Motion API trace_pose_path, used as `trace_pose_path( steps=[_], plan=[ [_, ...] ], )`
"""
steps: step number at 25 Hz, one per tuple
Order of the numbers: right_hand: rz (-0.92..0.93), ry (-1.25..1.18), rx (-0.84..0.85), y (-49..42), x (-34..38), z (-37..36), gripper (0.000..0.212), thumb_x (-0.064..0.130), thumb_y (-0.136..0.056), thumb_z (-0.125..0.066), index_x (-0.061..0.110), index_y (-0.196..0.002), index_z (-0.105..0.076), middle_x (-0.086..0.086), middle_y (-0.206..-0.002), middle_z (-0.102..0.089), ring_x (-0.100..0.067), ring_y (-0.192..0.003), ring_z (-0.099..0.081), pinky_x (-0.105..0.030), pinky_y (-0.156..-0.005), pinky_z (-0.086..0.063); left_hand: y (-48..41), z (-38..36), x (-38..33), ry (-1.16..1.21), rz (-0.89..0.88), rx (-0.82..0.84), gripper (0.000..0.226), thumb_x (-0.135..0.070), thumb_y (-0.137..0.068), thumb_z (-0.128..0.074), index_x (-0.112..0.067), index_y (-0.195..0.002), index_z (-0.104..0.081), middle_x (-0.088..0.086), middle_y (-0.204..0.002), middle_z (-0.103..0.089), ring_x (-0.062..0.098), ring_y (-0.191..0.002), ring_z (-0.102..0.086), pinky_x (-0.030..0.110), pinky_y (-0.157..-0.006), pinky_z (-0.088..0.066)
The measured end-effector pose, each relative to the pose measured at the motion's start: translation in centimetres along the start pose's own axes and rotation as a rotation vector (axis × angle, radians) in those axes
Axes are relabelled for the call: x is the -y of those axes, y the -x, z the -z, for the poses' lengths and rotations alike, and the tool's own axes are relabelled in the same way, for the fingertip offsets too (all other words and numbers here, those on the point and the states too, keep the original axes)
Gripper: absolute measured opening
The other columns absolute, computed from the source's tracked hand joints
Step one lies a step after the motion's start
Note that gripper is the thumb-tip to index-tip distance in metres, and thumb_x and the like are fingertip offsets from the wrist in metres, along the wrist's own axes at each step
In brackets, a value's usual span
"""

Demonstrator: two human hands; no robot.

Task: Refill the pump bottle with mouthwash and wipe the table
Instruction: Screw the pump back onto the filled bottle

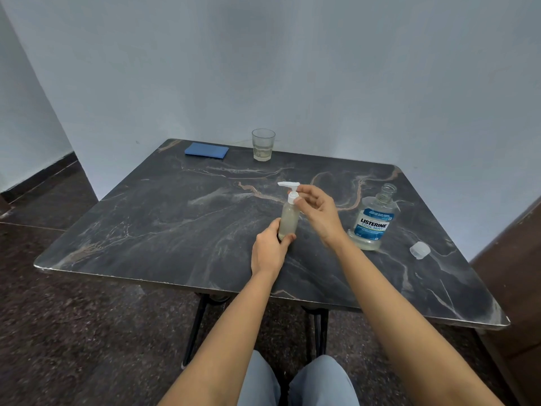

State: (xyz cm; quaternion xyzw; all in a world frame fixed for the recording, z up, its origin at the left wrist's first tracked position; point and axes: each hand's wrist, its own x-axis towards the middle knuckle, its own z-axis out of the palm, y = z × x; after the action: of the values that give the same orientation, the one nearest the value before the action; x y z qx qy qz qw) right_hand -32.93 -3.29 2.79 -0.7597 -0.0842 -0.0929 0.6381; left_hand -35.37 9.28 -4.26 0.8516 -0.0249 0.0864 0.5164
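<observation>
A small clear pump bottle (288,218) with pale liquid stands upright in the middle of the dark marble table (164,218). My left hand (269,250) grips its base. My right hand (317,210) pinches the white pump head (291,190) at the collar, nozzle pointing left. To the right stands the uncapped mouthwash bottle (373,219) with a blue label and a little liquid at the bottom. Its clear cap (420,249) lies on the table further right. A folded blue cloth (207,150) lies at the far left corner.
A drinking glass (263,145) with a little pale liquid stands at the table's far edge by the wall. A dark wooden panel (515,288) rises close to the table's right side. My knees are under the near edge.
</observation>
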Motion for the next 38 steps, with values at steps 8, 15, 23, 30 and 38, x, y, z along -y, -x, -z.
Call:
trace_pose_path(
  steps=[8, 15, 23, 30, 38],
  plan=[
    [-0.079, -0.095, 0.090, -0.6, 0.0, 0.4, 0.030, 0.009, -0.093, -0.053, 0.025, -0.117, -0.062, 0.002, -0.118, -0.067, -0.010, -0.112, -0.059, -0.023, -0.092, -0.048, 0.0, 0.0, 0.0, 0.000, 0.004, 0.002, 0.033, -0.033, -0.086, -0.066, -0.029, -0.118, -0.056, -0.007, -0.097, -0.069, 0.013, -0.088, -0.064, 0.040, -0.081, -0.054],
    [-0.074, -0.081, 0.005, -0.6, -0.2, 0.9, 0.031, -0.001, -0.086, -0.059, 0.010, -0.115, -0.060, -0.005, -0.107, -0.065, -0.012, -0.099, -0.060, -0.025, -0.084, -0.048, 0.0, -0.1, 0.0, -0.008, -0.008, -0.007, 0.031, -0.033, -0.086, -0.067, -0.029, -0.116, -0.057, -0.008, -0.095, -0.068, 0.013, -0.086, -0.063, 0.036, -0.077, -0.053],
    [-0.049, -0.052, 0.153, -0.9, 0.0, 1.6, 0.028, 0.007, -0.084, -0.069, 0.011, -0.110, -0.061, -0.004, -0.110, -0.064, -0.015, -0.104, -0.059, -0.034, -0.093, -0.049, -0.1, 0.0, 0.1, -0.008, -0.007, -0.006, 0.034, -0.033, -0.087, -0.066, -0.028, -0.119, -0.057, -0.008, -0.095, -0.068, 0.013, -0.085, -0.063, 0.034, -0.075, -0.051],
    [-0.050, 0.041, 0.296, -1.7, 0.9, 2.1, 0.024, 0.010, -0.092, -0.059, 0.010, -0.115, -0.063, -0.005, -0.116, -0.068, -0.008, -0.106, -0.063, -0.017, -0.083, -0.049, -0.1, -0.1, 0.0, -0.015, -0.001, -0.005, 0.036, -0.034, -0.087, -0.066, -0.027, -0.121, -0.056, -0.008, -0.098, -0.068, 0.012, -0.087, -0.062, 0.032, -0.075, -0.051],
    [-0.041, 0.170, 0.549, -2.8, 1.8, 2.4, 0.030, 0.010, -0.097, -0.051, 0.015, -0.126, -0.058, 0.004, -0.128, -0.060, -0.008, -0.121, -0.054, -0.022, -0.097, -0.046, 0.0, 0.1, -0.2, -0.049, -0.004, 0.001, 0.035, -0.032, -0.089, -0.064, -0.025, -0.122, -0.055, -0.006, -0.096, -0.067, 0.015, -0.086, -0.062, 0.031, -0.071, -0.048]
  ],
)
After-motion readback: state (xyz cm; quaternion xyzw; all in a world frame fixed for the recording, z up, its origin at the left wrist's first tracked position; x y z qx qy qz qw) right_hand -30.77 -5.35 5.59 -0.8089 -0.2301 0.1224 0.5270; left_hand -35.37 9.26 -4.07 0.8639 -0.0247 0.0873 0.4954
